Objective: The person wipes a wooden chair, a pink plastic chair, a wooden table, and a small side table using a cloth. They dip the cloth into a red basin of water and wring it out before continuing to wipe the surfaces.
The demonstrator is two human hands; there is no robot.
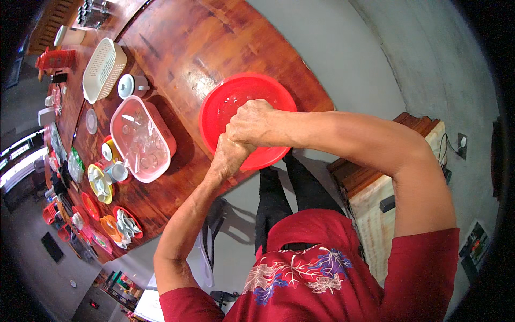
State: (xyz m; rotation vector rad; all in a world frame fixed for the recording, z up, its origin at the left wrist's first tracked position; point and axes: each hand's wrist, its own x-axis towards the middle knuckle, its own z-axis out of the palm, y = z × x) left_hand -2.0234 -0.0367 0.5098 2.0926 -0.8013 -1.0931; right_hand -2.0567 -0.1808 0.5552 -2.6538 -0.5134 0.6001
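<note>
Both hands meet over a round red basin (214, 104) that stands at the table's edge; wet glints show inside it. My right hand (252, 122) is closed in a fist and presses against my left hand (232, 153). The left hand, also closed, is just below it, nearer to me. Whatever lies between the fingers, if anything, is hidden. To the left of the basin is a pink tub (163, 134) holding several clear glass or plastic pieces.
A white perforated basket (104, 72) and a lidded white mug (133, 86) stand farther left. Closer in are a yellow plate with small cups (101, 184) and a dish of white spoons (126, 225). A stone-topped cabinet (370, 209) stands at the right, a chair (206, 241) below the table.
</note>
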